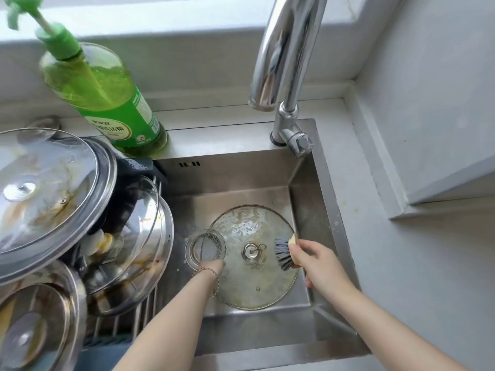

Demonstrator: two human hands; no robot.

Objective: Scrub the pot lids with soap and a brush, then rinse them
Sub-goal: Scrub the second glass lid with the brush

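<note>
Head view looks down on the glass lid [254,282]. It lies tilted in the right half of the sink [233,178], inner face up, and its centre screw shows. A greasy film and water beads cover the glass, thickest toward the sink's back wall.

The right grip [318,263] is closed round the pale handle of the brush [282,253]. The grey bristles press on the lid just right of the screw. The left grip [211,269] meets the lid at its left rim and goes under the glass. Whether its fingers curl round the rim or only prop it up, I cannot tell.

The step in hand looks like scrubbing the inner face. To do it well:
- Work in overlapping circles from the screw out to the metal rim.
- Go right round the screw washer and along the rim band, where residue tends to lodge.
- Turn the lid with the left grip instead of overreaching with the brush.
- Press only moderately, because soapy glass can slide against the steel floor.

The faucet [284,62] stands at the sink's back right corner and shows no stream. The green soap bottle [107,95] stands at the back left corner. More stained lids [53,194] are stacked on a wire rack [144,303] over the sink's left edge, still to be washed. The grey desk [401,263] runs along the right.
</note>
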